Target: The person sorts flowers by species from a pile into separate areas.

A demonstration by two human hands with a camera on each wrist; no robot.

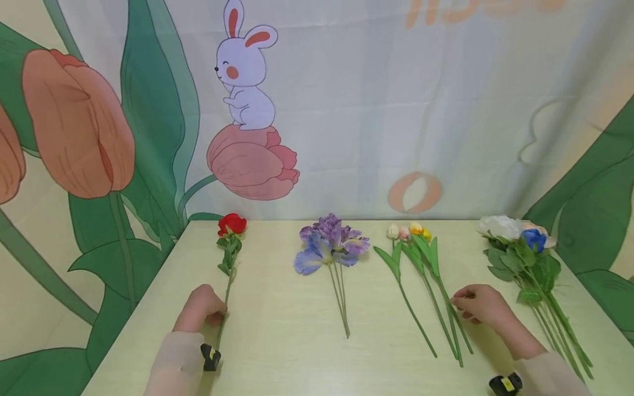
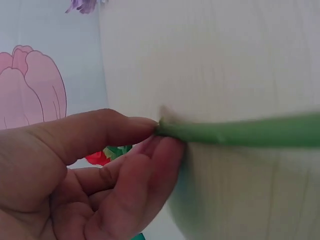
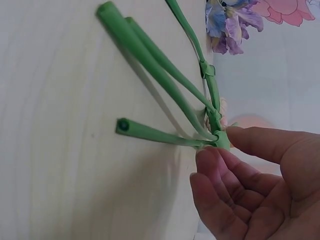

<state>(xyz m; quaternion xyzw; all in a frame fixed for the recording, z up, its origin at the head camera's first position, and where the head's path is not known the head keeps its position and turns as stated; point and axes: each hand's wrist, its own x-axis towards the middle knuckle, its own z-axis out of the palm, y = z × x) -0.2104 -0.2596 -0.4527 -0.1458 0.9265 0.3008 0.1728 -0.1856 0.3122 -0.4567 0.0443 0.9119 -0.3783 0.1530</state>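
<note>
My left hand [image 1: 200,305] pinches the stem of a red rose [image 1: 231,224] at the table's left side. In the left wrist view its thumb and fingers [image 2: 107,132] close on the green stem [image 2: 240,132]. Over on the right, my right hand [image 1: 482,305] has thumb and fingertips at the stem of the rightmost tulip [image 1: 426,234], one of several in white, pink and yellow. The right wrist view shows that thumb [image 3: 260,142] and the fingertips on either side of a green stem [image 3: 220,140], with other tulip stems [image 3: 155,65] beside it.
Between the hands lie purple and blue irises [image 1: 329,242]. A bunch of white, peach and blue roses [image 1: 534,240] lies at the right edge of the pale table [image 1: 277,352]. Behind the table hangs a printed curtain [image 1: 342,126].
</note>
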